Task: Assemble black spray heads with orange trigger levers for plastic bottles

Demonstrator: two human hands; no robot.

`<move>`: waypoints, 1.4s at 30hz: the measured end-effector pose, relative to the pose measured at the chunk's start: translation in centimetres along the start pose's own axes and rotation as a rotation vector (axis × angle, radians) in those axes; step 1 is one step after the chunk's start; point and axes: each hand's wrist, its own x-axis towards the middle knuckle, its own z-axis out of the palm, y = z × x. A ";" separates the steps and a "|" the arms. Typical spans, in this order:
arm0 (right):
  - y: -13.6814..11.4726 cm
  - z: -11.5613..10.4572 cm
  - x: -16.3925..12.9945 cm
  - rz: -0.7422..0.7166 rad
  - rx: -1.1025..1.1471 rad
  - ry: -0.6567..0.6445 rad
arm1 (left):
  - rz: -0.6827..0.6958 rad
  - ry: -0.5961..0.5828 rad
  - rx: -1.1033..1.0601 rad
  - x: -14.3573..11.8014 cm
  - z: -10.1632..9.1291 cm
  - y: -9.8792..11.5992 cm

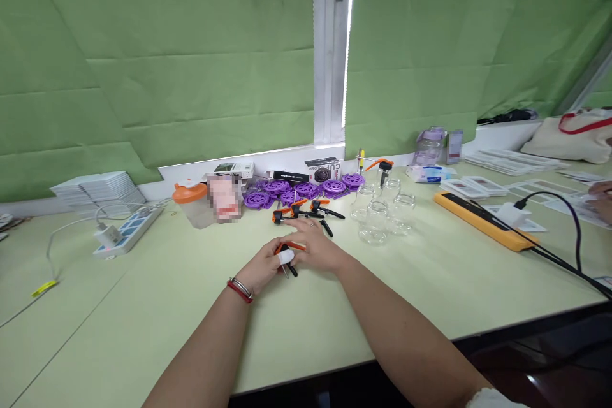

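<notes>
An orange-and-black lever part (pixel 289 266) with a thin metal rod is between my two hands, just above the table. My left hand (pixel 262 269), with a white wrap on its thumb, is closed around its left side. My right hand (pixel 315 247) reaches over from the right, thumb and curled fingers at the orange lever; the exact contact is partly hidden. Just beyond the fingers lie several similar parts, one of them a black-and-orange lever piece (pixel 327 209). A loose black tube (pixel 327 227) rests beside my right hand.
Purple spoked discs (pixel 277 187) are heaped at the back. Several clear glass jars (pixel 377 217) stand right of them, one lever part (pixel 384 167) on top. An orange-lidded cup (pixel 194 204), power strips (pixel 482 220) and cables flank the area. A co-worker's hand (pixel 601 201) shows far right.
</notes>
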 end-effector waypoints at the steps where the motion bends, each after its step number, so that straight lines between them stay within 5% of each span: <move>1: 0.9 -0.1 0.1 0.042 0.013 0.063 | -0.015 0.048 0.007 0.1 -0.1 -0.1; 6: 5.8 -0.9 -0.1 0.490 -0.091 0.364 | -0.019 0.233 -0.106 0.9 -0.7 -0.5; 10: 7.7 -0.8 -0.5 0.793 -0.178 0.299 | 0.023 0.328 -0.173 1.4 -1.0 -0.9; 14: 7.9 -0.6 -0.4 0.888 -0.213 0.203 | 0.057 0.365 -0.203 1.5 -1.2 -1.0; 19: 6.5 -0.4 -0.2 0.794 -0.154 0.175 | 0.090 0.414 -0.235 1.6 -1.4 -0.8; 26: 2.1 1.9 0.1 0.327 0.070 0.055 | 0.123 0.434 -0.279 1.5 -1.2 -0.4; 32: 1.3 2.8 0.2 0.299 0.085 0.094 | 0.138 0.425 -0.305 1.4 -1.0 -0.3; 42: 1.6 2.8 0.1 0.285 0.051 0.088 | 0.144 0.374 -0.052 1.1 -1.2 -0.6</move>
